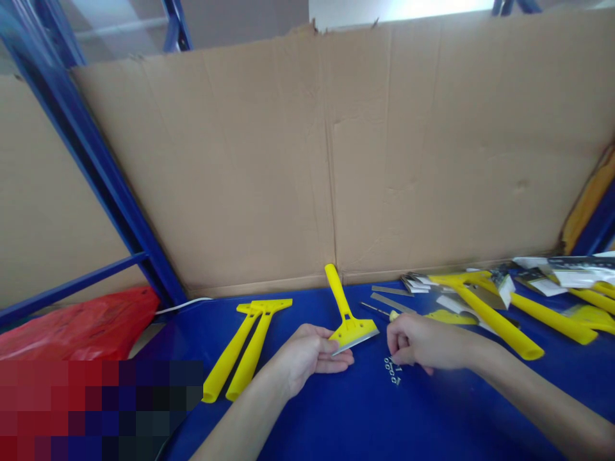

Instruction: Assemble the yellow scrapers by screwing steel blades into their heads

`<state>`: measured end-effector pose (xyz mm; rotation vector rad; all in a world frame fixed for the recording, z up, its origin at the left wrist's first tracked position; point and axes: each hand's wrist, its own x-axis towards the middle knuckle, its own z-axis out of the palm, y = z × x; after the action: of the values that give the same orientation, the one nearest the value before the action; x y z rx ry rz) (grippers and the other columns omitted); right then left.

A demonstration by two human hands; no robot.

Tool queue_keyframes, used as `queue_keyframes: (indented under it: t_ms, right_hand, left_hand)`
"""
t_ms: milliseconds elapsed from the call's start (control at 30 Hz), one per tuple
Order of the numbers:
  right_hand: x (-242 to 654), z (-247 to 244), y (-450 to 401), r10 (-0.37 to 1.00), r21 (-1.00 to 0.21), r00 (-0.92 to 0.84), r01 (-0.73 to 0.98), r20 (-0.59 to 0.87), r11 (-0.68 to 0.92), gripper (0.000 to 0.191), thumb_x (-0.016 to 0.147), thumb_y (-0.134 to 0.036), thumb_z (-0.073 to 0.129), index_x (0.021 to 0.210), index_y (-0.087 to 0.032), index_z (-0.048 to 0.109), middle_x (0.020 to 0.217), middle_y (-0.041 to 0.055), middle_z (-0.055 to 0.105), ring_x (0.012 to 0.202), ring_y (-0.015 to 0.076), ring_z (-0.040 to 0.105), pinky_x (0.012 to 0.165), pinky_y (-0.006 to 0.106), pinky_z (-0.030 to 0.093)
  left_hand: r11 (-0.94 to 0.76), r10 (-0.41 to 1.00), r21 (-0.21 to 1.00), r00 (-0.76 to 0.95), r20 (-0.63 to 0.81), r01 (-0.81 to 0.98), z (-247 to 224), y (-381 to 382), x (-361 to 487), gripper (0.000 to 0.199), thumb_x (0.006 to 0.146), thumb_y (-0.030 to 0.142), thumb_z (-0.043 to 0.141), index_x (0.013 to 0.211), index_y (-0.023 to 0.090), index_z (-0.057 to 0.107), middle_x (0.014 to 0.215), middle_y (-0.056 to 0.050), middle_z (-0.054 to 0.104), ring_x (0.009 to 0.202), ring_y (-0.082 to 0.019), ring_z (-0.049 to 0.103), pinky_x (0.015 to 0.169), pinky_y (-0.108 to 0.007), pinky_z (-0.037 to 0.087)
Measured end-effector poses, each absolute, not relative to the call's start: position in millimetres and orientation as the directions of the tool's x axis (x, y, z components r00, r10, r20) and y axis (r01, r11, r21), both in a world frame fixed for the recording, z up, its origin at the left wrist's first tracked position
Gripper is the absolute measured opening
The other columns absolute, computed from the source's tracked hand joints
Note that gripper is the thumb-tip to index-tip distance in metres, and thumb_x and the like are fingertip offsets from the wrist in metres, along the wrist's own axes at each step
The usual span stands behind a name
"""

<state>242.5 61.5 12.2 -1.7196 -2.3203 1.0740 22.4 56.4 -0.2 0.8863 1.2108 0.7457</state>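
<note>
My left hand (319,351) holds a yellow scraper (353,330) by one end of its head, thumb on top and fingers beneath. The scraper's metal blade faces me and its handle points away. To the right, my right hand (408,339) is closed round the yellow handle of a screwdriver (379,310), whose thin shaft points to the upper left. The fingertips of that hand are at a small group of nuts and screws (393,371) on the blue table (365,416). Whether they pinch one of these is too small to tell.
Two yellow scraper handles (257,346) lie at the left. Thin metal blades (391,301) lie behind my right hand. More yellow scrapers (504,320) and packets are piled at the right. Cardboard (259,173) stands behind; a red bag (81,326) is at the far left.
</note>
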Motion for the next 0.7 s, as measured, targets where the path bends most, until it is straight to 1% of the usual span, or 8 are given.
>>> queue_keyframes:
  t_ms: [100,200,300,400,467,600,700]
  right_hand:
    - [243.6,12.2,61.7,0.863,-0.536,-0.355,0.836,-0.358,0.121,0.008,0.075,-0.024,0.057,0.076,-0.016,0.057,0.055,-0.004,0.054,0.04,0.0078,0.049,0.037,0.018,0.033]
    - [244.8,13.0,61.7,0.861,-0.535,-0.359,0.835,-0.36,0.125,0.008,0.075,-0.024,0.057,0.076,-0.016,0.057,0.057,-0.0035,0.055,0.042,0.0079,0.05,0.038,0.018,0.033]
    - [245.1,15.0,60.9,0.868,-0.535,-0.359,0.834,-0.343,0.134,0.007,0.075,-0.023,0.057,0.076,-0.017,0.058,0.061,-0.0024,0.058,0.044,0.0084,0.053,0.039,0.018,0.035]
    - [243.7,17.1,59.1,0.886,-0.521,-0.339,0.843,-0.317,0.136,0.005,0.074,-0.022,0.057,0.074,-0.017,0.058,0.058,-0.0019,0.058,0.042,0.0098,0.053,0.038,0.019,0.035]
    - [242.1,17.7,57.8,0.9,-0.518,-0.332,0.842,-0.282,0.148,0.001,0.071,-0.018,0.056,0.07,-0.017,0.057,0.056,-0.002,0.057,0.042,0.0103,0.053,0.038,0.02,0.035]
    - [239.3,15.7,58.1,0.929,-0.555,-0.338,0.807,-0.15,0.204,0.01,0.065,-0.008,0.056,0.063,-0.017,0.056,0.056,-0.0022,0.057,0.047,0.0093,0.053,0.042,0.018,0.035]
    - [235.0,11.8,61.3,0.941,-0.618,-0.327,0.758,-0.082,0.21,0.009,0.07,-0.008,0.053,0.069,-0.017,0.054,0.051,-0.0039,0.055,0.042,0.0089,0.052,0.038,0.017,0.037]
  left_hand:
    - [0.472,0.862,0.881,0.213,-0.459,-0.011,-1.1,56.1,21.6,0.015,0.077,0.002,0.055,0.092,0.004,0.057,0.078,-0.016,0.072,0.071,-0.02,0.071,0.074,-0.031,0.055]
    - [0.472,0.862,0.881,0.211,-0.461,-0.006,-1.9,55.2,21.1,0.017,0.077,0.002,0.055,0.094,0.004,0.056,0.078,-0.016,0.072,0.07,-0.019,0.071,0.073,-0.031,0.055]
    - [0.471,0.864,0.882,0.209,-0.459,-0.008,-2.1,55.2,21.4,0.017,0.077,0.002,0.055,0.094,0.004,0.056,0.079,-0.016,0.072,0.069,-0.02,0.071,0.073,-0.031,0.055]
    - [0.468,0.864,0.884,0.217,-0.454,-0.013,-2.2,55.6,21.8,0.018,0.075,0.002,0.056,0.093,0.005,0.055,0.079,-0.016,0.072,0.07,-0.021,0.071,0.073,-0.032,0.055]
    - [0.466,0.866,0.885,0.213,-0.452,-0.018,-2.4,55.7,21.7,0.018,0.075,0.003,0.057,0.093,0.006,0.055,0.079,-0.017,0.072,0.071,-0.021,0.071,0.074,-0.033,0.055]
    - [0.463,0.868,0.886,0.208,-0.45,-0.014,-2.6,55.4,21.4,0.018,0.074,0.004,0.057,0.092,0.006,0.056,0.079,-0.017,0.072,0.07,-0.021,0.071,0.075,-0.034,0.055]
    - [0.454,0.867,0.891,0.233,-0.44,-0.007,-2.3,55.3,21.5,0.014,0.074,0.004,0.057,0.088,0.006,0.058,0.077,-0.015,0.072,0.07,-0.02,0.07,0.075,-0.033,0.054]
